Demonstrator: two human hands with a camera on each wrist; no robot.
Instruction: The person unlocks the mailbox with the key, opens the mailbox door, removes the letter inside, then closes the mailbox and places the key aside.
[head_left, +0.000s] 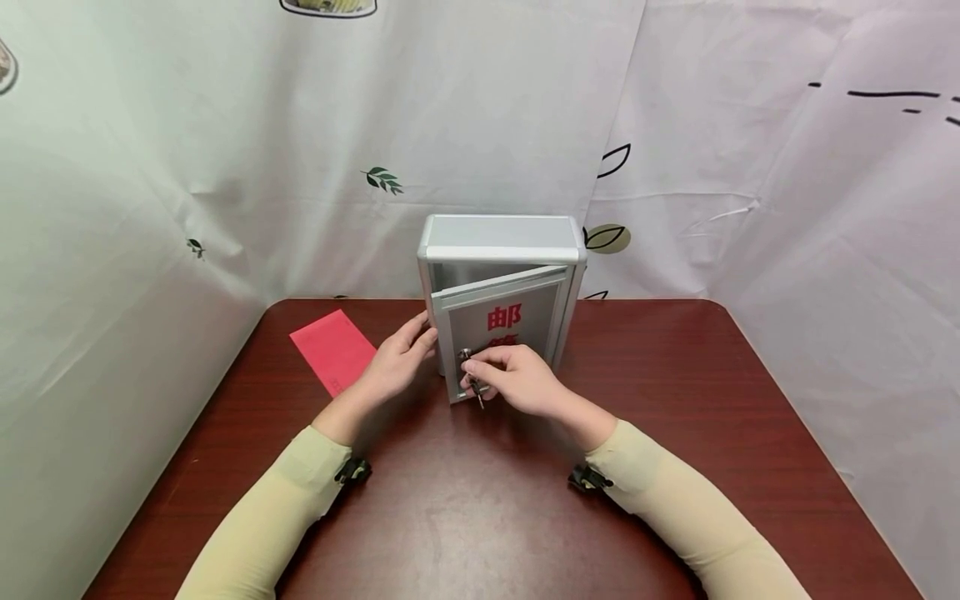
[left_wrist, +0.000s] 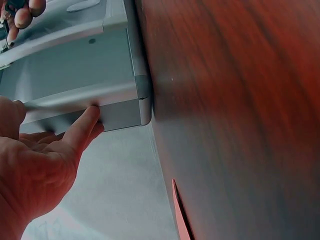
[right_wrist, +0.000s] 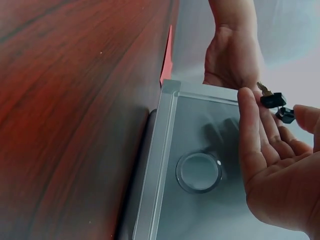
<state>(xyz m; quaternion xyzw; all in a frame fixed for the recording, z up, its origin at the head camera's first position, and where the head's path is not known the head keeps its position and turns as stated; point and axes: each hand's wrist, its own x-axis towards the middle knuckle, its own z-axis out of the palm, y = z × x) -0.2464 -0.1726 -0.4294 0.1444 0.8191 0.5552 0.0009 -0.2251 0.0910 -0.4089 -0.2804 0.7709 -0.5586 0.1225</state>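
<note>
A grey metal mailbox [head_left: 501,230] stands upright on the table, its front door [head_left: 465,321] with red characters hanging partly open at the left edge. My left hand [head_left: 393,362] rests against the box's left side, its fingers fairly straight on that side in the left wrist view. My right hand [head_left: 525,383] pinches a black-headed key [right_wrist: 285,115] at the door's lock [head_left: 465,354], between thumb and finger. A second key [right_wrist: 272,100] dangles with it, its blade showing. Whether the pinched key sits in the lock is hidden by the fingers.
A red envelope [head_left: 333,350] lies flat on the table, left of the mailbox and beside my left forearm. The dark red wooden table [head_left: 675,400] is bounded by white printed cloth [head_left: 487,108] at the back and sides. A round clear disc [right_wrist: 199,172] is on the door's lower part.
</note>
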